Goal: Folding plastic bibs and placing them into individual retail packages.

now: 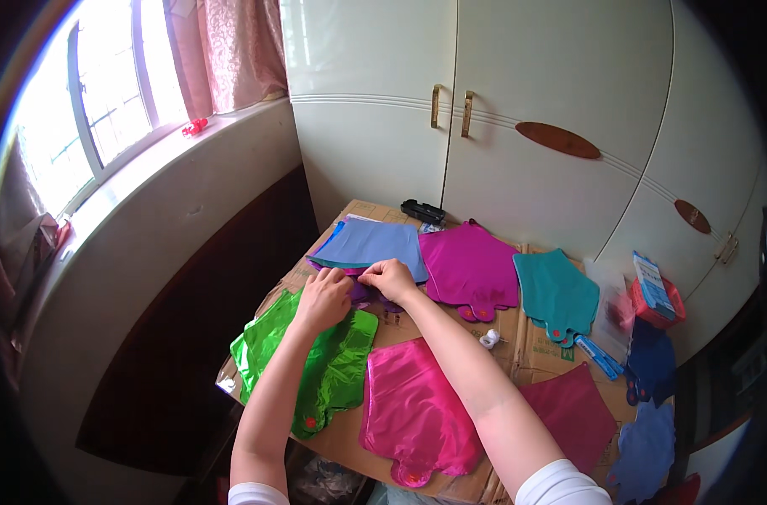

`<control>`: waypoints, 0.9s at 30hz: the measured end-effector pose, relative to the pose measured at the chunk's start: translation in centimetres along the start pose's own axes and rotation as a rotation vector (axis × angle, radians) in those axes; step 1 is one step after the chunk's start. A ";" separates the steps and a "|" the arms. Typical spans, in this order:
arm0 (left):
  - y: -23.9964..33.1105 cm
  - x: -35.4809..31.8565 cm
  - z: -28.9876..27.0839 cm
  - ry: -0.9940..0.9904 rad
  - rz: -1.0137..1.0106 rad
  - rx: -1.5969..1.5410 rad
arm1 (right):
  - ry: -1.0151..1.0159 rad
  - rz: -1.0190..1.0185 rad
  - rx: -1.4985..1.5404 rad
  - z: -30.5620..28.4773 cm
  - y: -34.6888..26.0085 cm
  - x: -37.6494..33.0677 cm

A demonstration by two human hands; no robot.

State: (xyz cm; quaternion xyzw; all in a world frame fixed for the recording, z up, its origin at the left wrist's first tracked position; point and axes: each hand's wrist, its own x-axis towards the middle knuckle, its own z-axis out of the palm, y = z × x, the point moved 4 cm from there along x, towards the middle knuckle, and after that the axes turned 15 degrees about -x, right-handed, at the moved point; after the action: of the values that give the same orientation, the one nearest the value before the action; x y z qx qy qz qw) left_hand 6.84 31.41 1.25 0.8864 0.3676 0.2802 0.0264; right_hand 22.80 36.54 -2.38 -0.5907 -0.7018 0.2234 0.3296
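A flat periwinkle-blue foil balloon (371,244) lies on top of a stack at the far left of a cardboard-covered table (535,358). A purple foil piece (368,294) sticks out from the stack's near edge. My left hand (323,299) and my right hand (390,279) meet at that edge, and their fingers pinch the purple piece. My left forearm crosses a shiny green foil balloon (333,374). A hot-pink balloon (417,412) lies partly under my right forearm.
Further flat balloons lie around: magenta (469,268), teal (558,295), dark pink (575,411), and blue ones (648,429) at the right edge. A small white piece (489,339), a blue tube (598,356), a black device (423,210) and a red mesh bag (657,296) are nearby. Cream wardrobe doors (501,109) stand behind.
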 end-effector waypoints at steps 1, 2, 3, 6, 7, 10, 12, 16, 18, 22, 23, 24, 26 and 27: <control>0.1 -0.1 0.0 0.003 0.028 0.012 | 0.008 0.012 0.004 0.2 0.3 0.1; 0.2 0.1 0.0 0.025 0.006 -0.004 | 0.023 0.018 0.000 0.2 0.6 0.3; 0.3 0.3 0.0 0.044 -0.021 -0.017 | 0.034 0.022 0.001 0.2 0.7 0.4; 0.7 0.5 -0.3 0.055 -0.058 -0.027 | -0.004 0.031 0.014 0.5 1.1 0.8; 0.7 0.5 -0.2 0.000 -0.066 -0.023 | -0.014 0.025 0.042 0.7 1.4 0.8; 0.7 0.5 -0.1 -0.035 -0.010 -0.004 | 0.002 0.010 0.048 0.7 1.7 0.9; 0.7 0.5 0.0 -0.072 -0.020 -0.031 | 0.027 0.018 0.013 0.6 1.4 0.7; 0.1 -0.2 0.9 -0.129 -0.125 -0.121 | 0.055 0.025 -0.084 0.5 -0.2 0.1; -0.4 -0.7 1.5 -0.119 -0.079 -0.118 | 0.063 -0.010 -0.165 0.4 -1.3 -0.5; -0.6 0.2 2.1 -0.108 -0.030 -0.148 | 0.432 0.074 -0.016 -2.2 1.4 1.2; -0.4 0.3 2.2 -0.110 -0.024 -0.139 | 0.505 0.187 0.064 -3.4 3.3 2.5; 0.4 1.1 2.5 -0.104 0.003 -0.146 | 0.673 0.105 0.072 -6.3 5.9 3.8; -1.0 -0.1 2.0 -0.122 -0.044 -0.124 | 0.770 0.220 -0.068 -11.1 3.5 2.8; -0.9 -0.2 2.0 -0.128 -0.047 -0.129 | 0.831 0.182 -0.047 -14.0 2.9 2.4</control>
State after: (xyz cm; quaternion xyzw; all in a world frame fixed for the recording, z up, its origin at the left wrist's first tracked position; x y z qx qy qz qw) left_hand 7.18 32.19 -0.74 0.8900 0.3671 0.2453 0.1136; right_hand 34.71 38.39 5.63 -0.6975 -0.4591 -0.0217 0.5497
